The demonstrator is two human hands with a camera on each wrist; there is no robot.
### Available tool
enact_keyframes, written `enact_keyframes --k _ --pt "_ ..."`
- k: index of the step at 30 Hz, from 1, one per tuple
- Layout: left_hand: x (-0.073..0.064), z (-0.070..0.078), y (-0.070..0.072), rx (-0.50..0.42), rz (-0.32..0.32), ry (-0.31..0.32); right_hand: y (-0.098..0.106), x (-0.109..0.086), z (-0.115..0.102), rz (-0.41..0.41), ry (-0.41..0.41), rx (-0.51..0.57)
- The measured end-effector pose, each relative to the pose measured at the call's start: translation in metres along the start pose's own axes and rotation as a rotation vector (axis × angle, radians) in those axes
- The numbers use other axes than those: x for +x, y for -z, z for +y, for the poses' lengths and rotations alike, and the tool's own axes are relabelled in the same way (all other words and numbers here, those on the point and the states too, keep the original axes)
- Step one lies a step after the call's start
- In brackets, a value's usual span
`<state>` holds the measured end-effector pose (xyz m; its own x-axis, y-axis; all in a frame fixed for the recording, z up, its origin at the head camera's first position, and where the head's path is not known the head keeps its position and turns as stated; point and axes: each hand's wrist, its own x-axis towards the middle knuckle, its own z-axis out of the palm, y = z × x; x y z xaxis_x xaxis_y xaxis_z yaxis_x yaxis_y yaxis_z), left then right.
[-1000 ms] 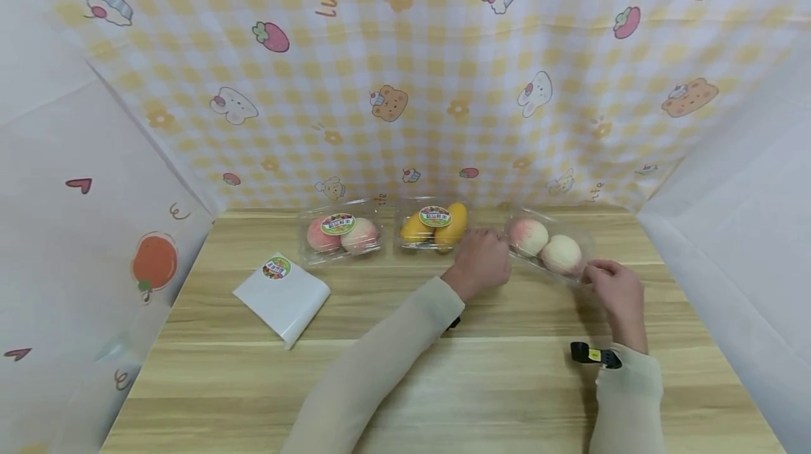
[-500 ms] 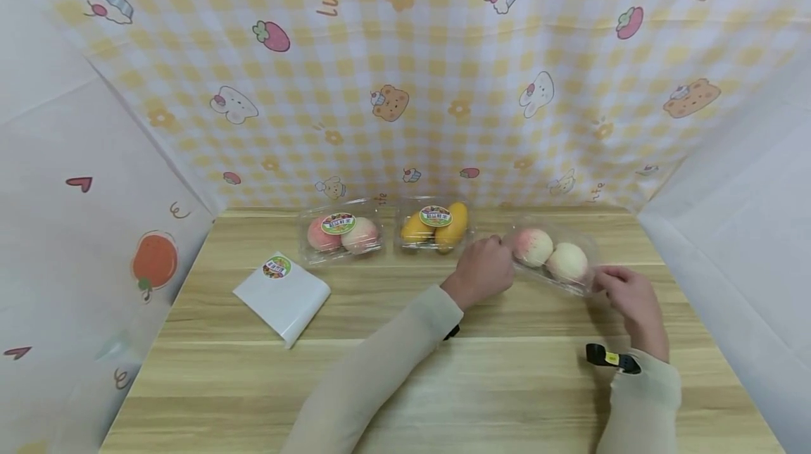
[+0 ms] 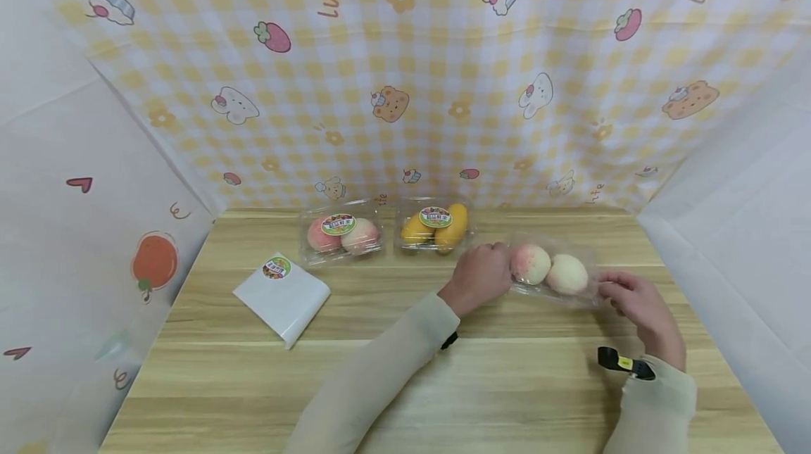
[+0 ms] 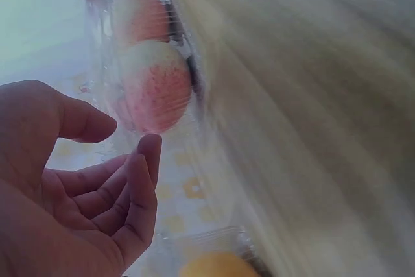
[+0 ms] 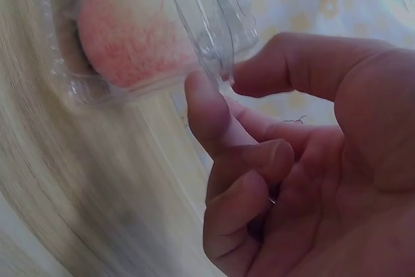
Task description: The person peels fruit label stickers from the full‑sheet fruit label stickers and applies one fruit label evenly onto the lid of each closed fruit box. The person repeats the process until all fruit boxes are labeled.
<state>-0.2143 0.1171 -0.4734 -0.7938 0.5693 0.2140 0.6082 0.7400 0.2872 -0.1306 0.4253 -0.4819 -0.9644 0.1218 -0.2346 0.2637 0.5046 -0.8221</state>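
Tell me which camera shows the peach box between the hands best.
The head view: the peach box appears nearly whole, with both peaches, though slightly blurred. The left wrist view shows both peaches from the left end; the right wrist view shows mainly the other end, pinched by the right hand.

Three boxes [image 3: 573, 246], four peaches [image 3: 530, 264], mangoes [image 3: 452, 227] (two)

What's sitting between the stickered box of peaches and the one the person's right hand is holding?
The head view shows the stickered mango box, then the left hand, which is at the near end of the held peach box.
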Motion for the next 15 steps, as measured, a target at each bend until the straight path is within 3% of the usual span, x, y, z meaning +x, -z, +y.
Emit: enact_keyframes --k 6,14,15 --pt "-0.008 -0.007 -0.006 -0.14 -0.045 0.085 0.001 -0.001 0.001 -0.035 -0.013 -0.012" --pt "-0.018 -0.014 -0.001 -0.395 -0.115 0.205 0.0 -0.003 -0.005 -0.057 -0.013 -0.025" --pt "-0.018 -0.017 -0.007 -0.401 -0.104 0.203 -0.001 -0.003 -0.005 -0.057 -0.014 -0.026"
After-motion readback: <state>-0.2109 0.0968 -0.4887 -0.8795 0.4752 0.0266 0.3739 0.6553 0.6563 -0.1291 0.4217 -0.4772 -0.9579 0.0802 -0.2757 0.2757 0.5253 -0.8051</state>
